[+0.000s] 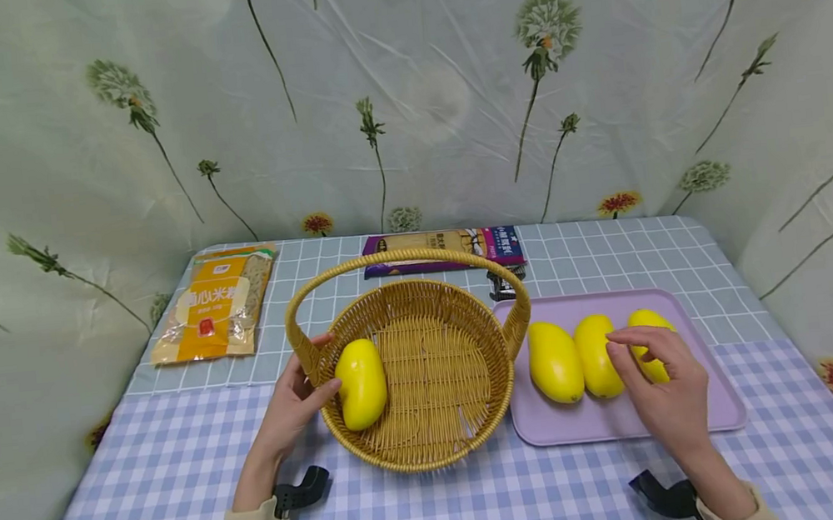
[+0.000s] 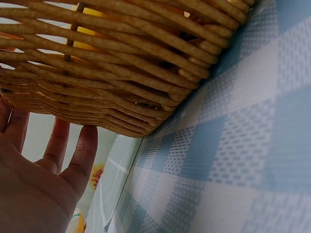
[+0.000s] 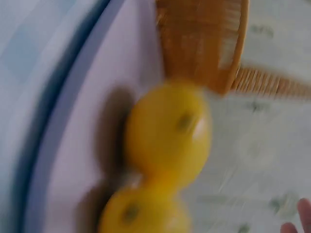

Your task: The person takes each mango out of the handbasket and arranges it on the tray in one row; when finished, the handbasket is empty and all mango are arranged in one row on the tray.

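Note:
A wicker basket (image 1: pixel 435 375) with a tall arched handle stands mid-table. One yellow mango (image 1: pixel 362 384) lies inside, against its left wall. My left hand (image 1: pixel 296 399) grips the basket's left rim by the handle's foot, thumb over the edge; in the left wrist view its fingers (image 2: pixel 83 150) reach along the outer weave. On a lilac tray (image 1: pixel 628 426) to the right lie three more mangoes (image 1: pixel 555 362). Above the tray's right half is my right hand (image 1: pixel 665 382), fingers loosely bent and holding nothing, partly covering the rightmost mango (image 1: pixel 648 323).
At the back left lies an orange and clear food packet (image 1: pixel 216 306). Behind the basket handle are a purple packet (image 1: pixel 498 244) and a small black packet (image 1: pixel 503 285). A checked cloth (image 1: pixel 441 517) covers the table's front, and a flowered curtain (image 1: pixel 434 124) hangs behind.

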`<state>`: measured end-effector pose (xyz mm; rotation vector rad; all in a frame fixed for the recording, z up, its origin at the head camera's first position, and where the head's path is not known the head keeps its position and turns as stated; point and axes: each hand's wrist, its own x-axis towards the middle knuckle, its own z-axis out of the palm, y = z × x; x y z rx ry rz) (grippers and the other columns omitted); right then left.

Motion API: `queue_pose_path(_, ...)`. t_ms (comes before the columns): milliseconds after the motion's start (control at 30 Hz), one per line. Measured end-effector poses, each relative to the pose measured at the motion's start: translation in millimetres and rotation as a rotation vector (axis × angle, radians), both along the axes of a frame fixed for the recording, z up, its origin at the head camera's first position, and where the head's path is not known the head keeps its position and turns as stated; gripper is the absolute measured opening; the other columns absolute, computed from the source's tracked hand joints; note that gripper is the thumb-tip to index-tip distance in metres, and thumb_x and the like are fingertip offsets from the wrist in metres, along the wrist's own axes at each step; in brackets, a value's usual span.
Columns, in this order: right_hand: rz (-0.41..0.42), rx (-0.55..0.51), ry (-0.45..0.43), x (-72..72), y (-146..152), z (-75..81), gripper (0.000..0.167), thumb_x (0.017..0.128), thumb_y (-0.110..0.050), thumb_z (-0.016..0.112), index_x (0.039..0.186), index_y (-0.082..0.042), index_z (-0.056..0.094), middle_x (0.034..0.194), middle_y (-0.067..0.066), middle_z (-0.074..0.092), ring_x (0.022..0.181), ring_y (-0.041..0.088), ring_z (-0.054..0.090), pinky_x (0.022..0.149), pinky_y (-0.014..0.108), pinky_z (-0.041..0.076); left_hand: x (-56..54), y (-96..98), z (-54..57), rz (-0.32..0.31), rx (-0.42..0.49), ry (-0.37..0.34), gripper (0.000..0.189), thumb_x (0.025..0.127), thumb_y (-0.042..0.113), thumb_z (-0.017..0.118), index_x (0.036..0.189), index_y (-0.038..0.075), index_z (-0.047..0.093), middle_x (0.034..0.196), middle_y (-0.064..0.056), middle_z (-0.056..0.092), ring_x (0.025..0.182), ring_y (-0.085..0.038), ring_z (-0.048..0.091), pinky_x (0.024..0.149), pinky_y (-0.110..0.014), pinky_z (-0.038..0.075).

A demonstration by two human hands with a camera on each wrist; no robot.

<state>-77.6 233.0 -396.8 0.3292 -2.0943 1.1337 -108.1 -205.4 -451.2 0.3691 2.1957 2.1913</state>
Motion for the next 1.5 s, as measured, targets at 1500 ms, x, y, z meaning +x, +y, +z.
queue_pose_path(1500, 0.665, 0.648, -0.774, -71.7, -198.9, 44.2, 0.053, 0.089, -0.044, 0.062, 0.132, -0.015, 0.056, 0.126, 0.004, 0.060, 0.111, 0.022, 0.057, 0.089, 0.039, 0.046, 0.5, -0.9, 1.3, -0.011, -0.006, -0.020, 0.061, 0.090, 0.001, 0.063, 0.143, 0.007, 0.035, 0.148, -0.010, 0.033, 0.128, -0.027, 0.037, 0.097, -0.024, 0.037)
